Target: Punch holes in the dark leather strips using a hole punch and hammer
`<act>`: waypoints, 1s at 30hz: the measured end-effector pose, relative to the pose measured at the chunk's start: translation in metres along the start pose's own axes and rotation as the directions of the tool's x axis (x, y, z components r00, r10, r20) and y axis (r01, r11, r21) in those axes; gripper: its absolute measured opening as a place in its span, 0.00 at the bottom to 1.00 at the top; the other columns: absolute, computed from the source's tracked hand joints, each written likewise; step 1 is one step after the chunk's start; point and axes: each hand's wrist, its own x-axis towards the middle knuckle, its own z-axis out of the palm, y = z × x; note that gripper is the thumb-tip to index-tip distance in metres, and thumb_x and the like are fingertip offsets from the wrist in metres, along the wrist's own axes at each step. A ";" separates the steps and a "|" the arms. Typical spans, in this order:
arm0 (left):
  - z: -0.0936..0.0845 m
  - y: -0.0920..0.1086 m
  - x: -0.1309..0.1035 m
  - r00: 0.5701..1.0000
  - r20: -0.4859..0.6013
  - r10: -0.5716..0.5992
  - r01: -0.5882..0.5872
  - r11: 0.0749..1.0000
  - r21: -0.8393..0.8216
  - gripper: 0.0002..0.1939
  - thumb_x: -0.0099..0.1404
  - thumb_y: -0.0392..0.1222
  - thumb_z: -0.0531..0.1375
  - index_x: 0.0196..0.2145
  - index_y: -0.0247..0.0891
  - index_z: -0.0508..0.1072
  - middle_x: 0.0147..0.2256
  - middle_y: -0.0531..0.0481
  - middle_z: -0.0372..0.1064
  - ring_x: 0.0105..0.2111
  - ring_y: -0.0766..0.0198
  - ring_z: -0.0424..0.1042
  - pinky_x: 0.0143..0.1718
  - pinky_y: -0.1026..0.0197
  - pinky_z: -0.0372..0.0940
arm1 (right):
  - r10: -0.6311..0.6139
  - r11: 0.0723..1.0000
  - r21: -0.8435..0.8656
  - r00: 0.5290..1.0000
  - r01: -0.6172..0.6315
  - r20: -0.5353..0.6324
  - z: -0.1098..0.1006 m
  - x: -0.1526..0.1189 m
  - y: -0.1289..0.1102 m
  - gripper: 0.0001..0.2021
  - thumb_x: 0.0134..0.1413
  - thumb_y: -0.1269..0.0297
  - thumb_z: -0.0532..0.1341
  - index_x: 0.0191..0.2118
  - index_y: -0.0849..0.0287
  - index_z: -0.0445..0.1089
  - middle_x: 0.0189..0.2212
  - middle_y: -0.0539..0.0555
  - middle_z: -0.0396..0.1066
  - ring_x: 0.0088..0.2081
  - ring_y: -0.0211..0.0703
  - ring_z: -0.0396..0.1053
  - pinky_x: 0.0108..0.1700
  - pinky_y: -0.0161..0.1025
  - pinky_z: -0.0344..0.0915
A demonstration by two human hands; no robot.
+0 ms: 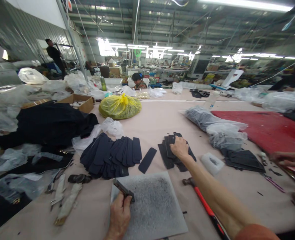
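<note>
My left hand (119, 213) is closed around a dark metal punch-like tool (123, 190), held above the left part of a pale, speckled square board (157, 203). Reaching forward, my right hand (180, 147) bends its fingers onto a small stack of dark flat pieces (166, 155) and appears to pinch one of them; the fingertips are partly hidden. Between the two stacks lies a single dark strip with rounded corners (148, 160). A large fanned pile of similar dark pieces (109, 155) spreads to the left of it.
A hammer with a red and black handle (205, 201) lies under my right forearm. Another hammer (73, 193) rests at left. A white block (212, 163), plastic bags (225, 135), a yellow bag (119, 106) and a red sheet (270, 130) surround the area. Another person's hands (291, 160) are at far right.
</note>
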 end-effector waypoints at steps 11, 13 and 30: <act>0.000 -0.002 0.001 0.999 0.023 0.036 -0.038 0.998 0.053 0.15 0.68 0.49 0.54 0.40 0.39 0.77 0.32 0.47 0.79 0.31 0.56 0.79 0.29 0.62 0.74 | -0.639 0.714 -0.014 0.660 0.700 0.394 0.071 -0.037 -0.066 0.21 0.43 0.71 0.63 0.48 0.55 0.71 0.52 0.60 0.67 0.54 0.56 0.60 0.60 0.56 0.45; 0.000 -0.004 0.001 0.999 0.029 0.033 -0.035 0.998 0.049 0.15 0.67 0.49 0.54 0.39 0.40 0.77 0.32 0.47 0.79 0.32 0.56 0.80 0.29 0.62 0.74 | -0.633 0.707 -0.050 0.663 0.706 0.400 0.070 -0.035 -0.066 0.20 0.42 0.71 0.63 0.46 0.60 0.72 0.48 0.65 0.69 0.52 0.59 0.62 0.59 0.61 0.44; -0.003 0.004 0.005 0.998 0.046 -0.048 0.047 0.999 0.019 0.13 0.65 0.50 0.55 0.36 0.40 0.75 0.29 0.49 0.78 0.28 0.56 0.78 0.26 0.61 0.70 | -0.768 0.595 0.413 0.639 0.690 0.040 0.012 -0.180 -0.023 0.16 0.50 0.73 0.57 0.39 0.47 0.77 0.57 0.48 0.66 0.60 0.50 0.55 0.62 0.53 0.47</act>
